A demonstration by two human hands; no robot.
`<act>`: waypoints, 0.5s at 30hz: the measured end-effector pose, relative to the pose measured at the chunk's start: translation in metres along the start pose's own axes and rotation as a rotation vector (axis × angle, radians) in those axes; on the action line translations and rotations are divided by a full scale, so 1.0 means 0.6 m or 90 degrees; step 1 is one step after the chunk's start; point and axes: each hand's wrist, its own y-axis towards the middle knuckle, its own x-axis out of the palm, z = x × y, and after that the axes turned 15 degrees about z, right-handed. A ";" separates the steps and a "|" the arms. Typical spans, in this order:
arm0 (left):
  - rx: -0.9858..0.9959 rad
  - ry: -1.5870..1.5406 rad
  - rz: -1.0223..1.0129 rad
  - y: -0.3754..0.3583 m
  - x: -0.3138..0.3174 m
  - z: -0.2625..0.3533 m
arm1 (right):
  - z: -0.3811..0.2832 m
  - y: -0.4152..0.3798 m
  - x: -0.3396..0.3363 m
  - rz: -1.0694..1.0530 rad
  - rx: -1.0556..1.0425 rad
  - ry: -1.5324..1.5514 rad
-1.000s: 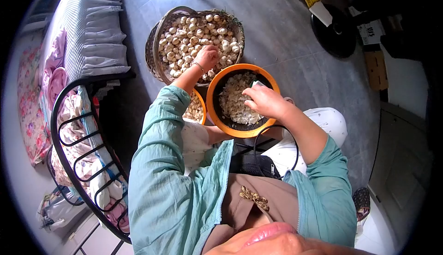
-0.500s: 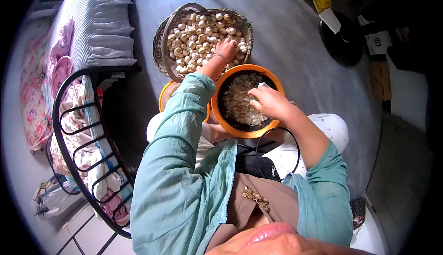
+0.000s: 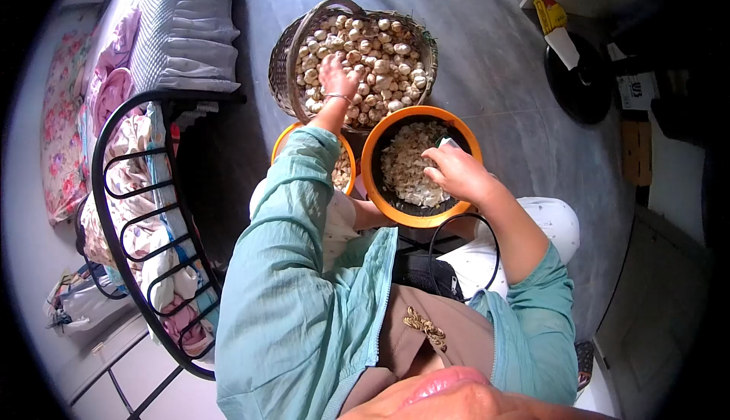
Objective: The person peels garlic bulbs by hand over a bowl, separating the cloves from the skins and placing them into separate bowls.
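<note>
left hand reaches forward into the round woven wicker basket standing on the grey floor, and lies palm down on the heap of pale, rounded garlic-like bulbs that fills it. the fingers are bent down among the bulbs; whether they have closed on one cannot be told, since the back of the hand covers them. a thin bracelet sits at that wrist.

right hand rests over the near right side of the large orange plastic bowl with a dark inside, which holds a pile of pale peeled pieces. the fingers are curled loosely around a small light-coloured object, only its tip showing above the knuckles; what it is cannot be made out.

a smaller orange bowl stands just left of the large one, touching or nearly so; the teal sleeve hides most of it, and only a patch of pale contents shows.

the large bowl's near rim is partly covered by the right forearm. a black cable loops across the lap below it.

to the left, a black metal bed frame with floral bedding is cut by the dark lens border. at upper right, a black round object and cartons lie in shadow, detail unreadable.
</note>
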 end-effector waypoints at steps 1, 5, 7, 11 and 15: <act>-0.022 0.071 0.026 0.006 0.023 -0.038 | 0.000 -0.001 0.000 0.004 -0.001 0.006; -0.250 0.036 -0.041 0.051 0.031 -0.080 | 0.008 0.000 0.005 0.008 -0.004 0.012; -0.288 0.027 -0.034 0.066 0.016 -0.066 | 0.012 -0.004 0.012 0.009 -0.003 0.013; -0.299 0.061 -0.005 0.097 0.054 -0.064 | 0.026 0.004 0.010 0.004 0.016 0.013; -0.327 -0.015 0.083 0.111 0.077 -0.073 | 0.024 0.002 0.010 0.001 0.023 0.022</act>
